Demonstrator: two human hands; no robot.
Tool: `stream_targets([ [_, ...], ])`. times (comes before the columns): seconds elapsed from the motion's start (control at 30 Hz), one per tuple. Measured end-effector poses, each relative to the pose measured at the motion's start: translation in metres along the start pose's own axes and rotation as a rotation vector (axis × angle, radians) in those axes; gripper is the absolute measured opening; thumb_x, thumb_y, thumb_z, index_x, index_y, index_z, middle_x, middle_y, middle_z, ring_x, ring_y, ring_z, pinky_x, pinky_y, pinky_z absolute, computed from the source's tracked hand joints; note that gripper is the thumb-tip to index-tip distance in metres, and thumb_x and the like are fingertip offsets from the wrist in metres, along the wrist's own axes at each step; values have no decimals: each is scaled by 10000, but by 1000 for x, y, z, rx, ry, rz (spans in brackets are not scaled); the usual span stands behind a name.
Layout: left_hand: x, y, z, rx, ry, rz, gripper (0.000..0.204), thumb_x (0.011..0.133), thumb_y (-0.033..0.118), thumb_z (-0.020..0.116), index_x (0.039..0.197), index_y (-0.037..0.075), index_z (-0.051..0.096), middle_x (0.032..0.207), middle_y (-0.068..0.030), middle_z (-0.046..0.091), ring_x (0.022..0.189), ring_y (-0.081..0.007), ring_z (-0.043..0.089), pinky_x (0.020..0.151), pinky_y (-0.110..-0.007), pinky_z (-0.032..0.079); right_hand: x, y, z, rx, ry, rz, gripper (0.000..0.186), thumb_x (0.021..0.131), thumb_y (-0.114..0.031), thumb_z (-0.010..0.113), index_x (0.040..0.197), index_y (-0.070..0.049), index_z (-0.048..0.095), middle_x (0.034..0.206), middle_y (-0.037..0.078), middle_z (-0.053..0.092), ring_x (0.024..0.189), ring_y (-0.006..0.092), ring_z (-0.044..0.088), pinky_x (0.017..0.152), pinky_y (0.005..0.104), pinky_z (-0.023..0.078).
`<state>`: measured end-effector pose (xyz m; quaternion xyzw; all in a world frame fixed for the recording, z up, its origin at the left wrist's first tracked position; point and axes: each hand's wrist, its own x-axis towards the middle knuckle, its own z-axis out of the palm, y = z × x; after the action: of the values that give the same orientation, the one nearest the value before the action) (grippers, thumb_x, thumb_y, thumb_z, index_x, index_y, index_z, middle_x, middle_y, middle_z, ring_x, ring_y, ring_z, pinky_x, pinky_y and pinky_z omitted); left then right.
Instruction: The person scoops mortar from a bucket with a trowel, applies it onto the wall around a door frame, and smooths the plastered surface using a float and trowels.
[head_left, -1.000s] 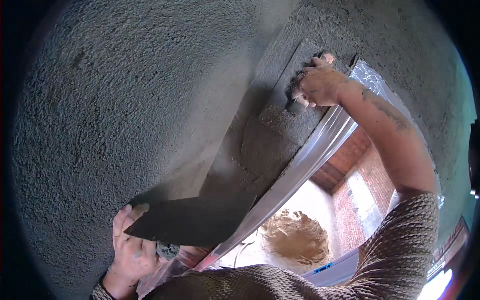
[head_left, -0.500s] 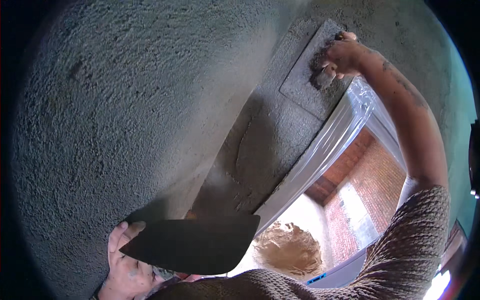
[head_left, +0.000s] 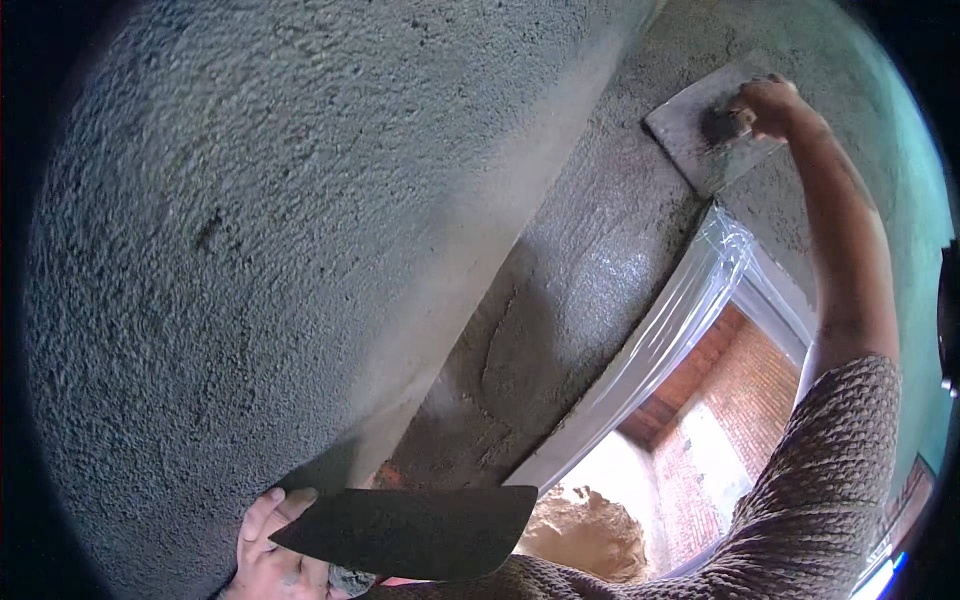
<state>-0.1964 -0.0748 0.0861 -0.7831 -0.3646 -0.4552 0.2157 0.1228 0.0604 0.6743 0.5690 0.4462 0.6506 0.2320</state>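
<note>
My right hand [head_left: 772,106] is raised at the upper right, closed round the mortar-caked handle of a flat rectangular plastering float [head_left: 690,128]. The float's plate lies against the wet mortar [head_left: 610,230] on the wall strip, just above the corner of the plastic-covered window frame [head_left: 728,235]. Down at the lower left, my left hand [head_left: 275,555] grips a pointing trowel with a broad dark blade [head_left: 420,530], held level near my body. The trowel's handle is mostly hidden by the hand. Its fingers are close to the rough plastered wall.
A rough grey plastered wall [head_left: 230,250] fills the left side, ending in a smoother pale edge [head_left: 480,220]. Through the window opening show a brick wall [head_left: 740,400] and a sand heap [head_left: 585,530]. Clear plastic sheeting [head_left: 650,345] covers the frame.
My right hand has carried the float right and slightly down along the wall, and its plate is turned differently. My left hand and the trowel sit a little lower and further right in view.
</note>
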Motion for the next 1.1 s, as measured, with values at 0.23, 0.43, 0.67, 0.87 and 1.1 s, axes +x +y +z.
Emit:
stream_targets([
  [0.23,-1,4,-2,-44,-54,-99,376,674,332,681,813,-13,625,904,-202,604,961,-376,574,967,-553,329,-76,6,-20,-120,498,-127,543,724,-50,678,1198,-301,593,1110,-24,563,1058,188,504,971,413,361],
  [0.43,-4,8,-1,0,-30,-85,338,696,333,660,702,4,581,799,-181,574,975,-398,576,966,-567,329,-108,-116,-39,56,531,-429,495,767,-97,657,1190,-346,594,966,-28,612,995,193,531,1014,448,329],
  [0.67,-5,7,2,8,-5,-84,352,728,344,628,628,19,534,724,-162,537,985,-416,576,967,-576,327,-100,-210,-39,270,234,-738,375,816,-154,644,1145,-335,631,972,-30,657,973,186,544,992,424,331],
  [0.87,-5,6,1,14,-20,-79,367,735,365,619,733,-1,586,810,-176,569,992,-399,568,975,-572,320,-85,-220,-27,309,7,-700,397,818,-231,649,1195,-346,598,990,-48,680,1026,174,537,1020,435,308],
  [1.1,-6,4,-1,38,-77,-90,424,733,388,612,885,-8,629,937,-194,593,996,-378,556,978,-566,317,-59,-167,-25,235,-69,-442,487,779,-241,672,1235,-373,564,1021,-147,675,1027,148,560,1053,484,274],
])
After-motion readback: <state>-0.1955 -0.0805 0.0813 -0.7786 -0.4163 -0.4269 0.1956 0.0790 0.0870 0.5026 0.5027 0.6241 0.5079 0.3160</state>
